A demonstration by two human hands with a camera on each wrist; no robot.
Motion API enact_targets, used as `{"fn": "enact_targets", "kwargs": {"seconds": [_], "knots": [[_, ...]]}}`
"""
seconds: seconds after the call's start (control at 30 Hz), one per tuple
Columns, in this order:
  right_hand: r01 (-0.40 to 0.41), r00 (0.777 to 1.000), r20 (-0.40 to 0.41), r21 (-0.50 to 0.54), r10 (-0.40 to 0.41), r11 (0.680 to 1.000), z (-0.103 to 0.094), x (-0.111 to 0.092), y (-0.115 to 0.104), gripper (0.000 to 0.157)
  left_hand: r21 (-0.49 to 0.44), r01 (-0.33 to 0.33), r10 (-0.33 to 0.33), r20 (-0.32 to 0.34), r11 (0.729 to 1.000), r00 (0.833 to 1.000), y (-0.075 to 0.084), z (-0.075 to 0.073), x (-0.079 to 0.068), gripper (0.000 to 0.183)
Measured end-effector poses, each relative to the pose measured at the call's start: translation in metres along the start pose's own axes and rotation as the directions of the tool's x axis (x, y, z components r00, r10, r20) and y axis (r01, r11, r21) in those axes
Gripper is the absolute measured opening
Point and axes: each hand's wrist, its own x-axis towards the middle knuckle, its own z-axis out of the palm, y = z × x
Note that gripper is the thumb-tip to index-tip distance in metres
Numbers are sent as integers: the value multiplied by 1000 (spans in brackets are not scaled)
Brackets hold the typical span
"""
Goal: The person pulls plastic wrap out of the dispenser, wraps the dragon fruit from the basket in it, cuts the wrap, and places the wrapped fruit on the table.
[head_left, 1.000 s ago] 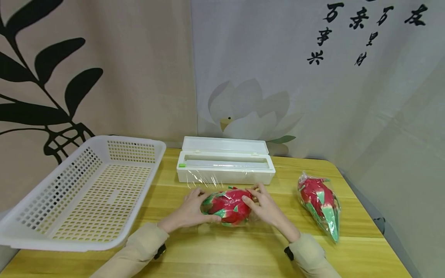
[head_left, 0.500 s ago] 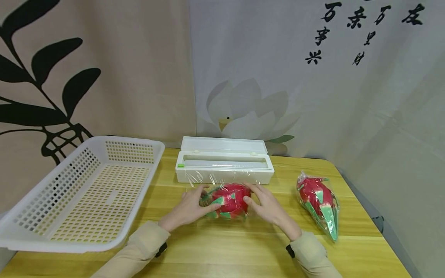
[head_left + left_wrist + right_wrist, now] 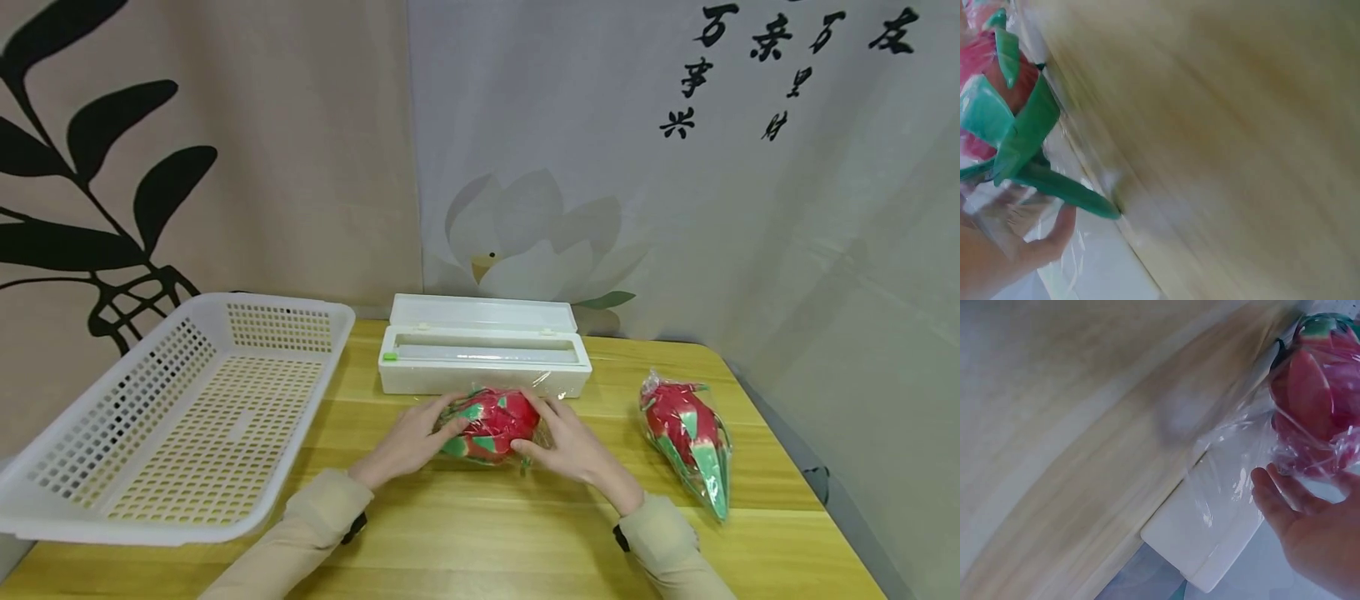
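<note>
A red and green dragon fruit in clear cling film lies on its side between the two hands, just in front of the cling film dispenser. The left hand grips its left end, thumb on the near upper side. On the other end the right hand holds it, thumb near and fingers on the far side. In the left wrist view, long green scales of the dragon fruit poke past the hand. Loose clear film stretches between fruit and dispenser in the right wrist view.
The white dispenser's lid stands open, with a green slider at its left. A large white perforated basket takes up the table's left side. Another film-wrapped dragon fruit lies at the right. A printed curtain hangs behind.
The dragon fruit has turned and shifted slightly away, toward the dispenser, with both hands moving along with it. Loose film seen at the dispenser's front left no longer shows there.
</note>
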Motion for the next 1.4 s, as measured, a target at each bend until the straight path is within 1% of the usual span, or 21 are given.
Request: {"fn": "enact_targets", "kwargs": {"seconds": [0.1, 0.2, 0.27, 0.33, 0.57, 0.83, 1.0, 1.07, 1.17, 1.27, 1.33, 1.4], "knots": [[0, 1000, -3, -13, 0, 1000, 1, 3, 2, 80, 5, -42, 42, 37, 999, 998, -4, -3, 2, 57], [-8, 1000, 5, -11, 8, 1000, 1, 7, 5, 79, 1, -51, 51, 73, 999, 996, -7, -5, 3, 65], [-9, 1000, 13, -9, 9, 1000, 1, 10, 6, 79, 9, -39, 38, 86, 999, 996, -9, -6, 4, 70], [-10, 1000, 20, -4, 10, 1000, 1, 14, 8, 79, 7, -26, 25, 94, 1000, 995, -10, -6, 6, 70], [9, 999, 47, -18, -8, 1000, 1, 27, 13, 75, 2, 29, -29, 96, 1000, 995, -14, -6, 15, 58], [2, 992, 129, 8, -3, 1000, -6, 38, 15, 71, -45, 91, -87, 93, 995, 992, -14, -7, 23, 54], [-8, 986, 164, 24, 4, 1000, -11, 41, 15, 71, -74, 108, -100, 94, 991, 991, -16, -7, 24, 54], [-9, 985, 175, 30, 3, 1000, -12, 41, 16, 71, -93, 102, -92, 100, 990, 991, -17, -8, 24, 55], [-7, 981, 196, 60, -5, 998, -13, 41, 18, 74, -147, 92, -75, 113, 985, 991, -18, -12, 23, 54], [-13, 974, 225, 124, -15, 992, -15, 40, 20, 76, -181, 67, -50, 100, 981, 994, -19, -17, 21, 55], [-11, 970, 243, 164, -30, 986, -16, 39, 22, 78, -176, 45, -32, 80, 983, 996, -20, -20, 20, 55], [-26, 965, 260, 180, -22, 983, -18, 38, 23, 79, -157, 20, -11, 60, 987, 998, -20, -23, 19, 55]]}}
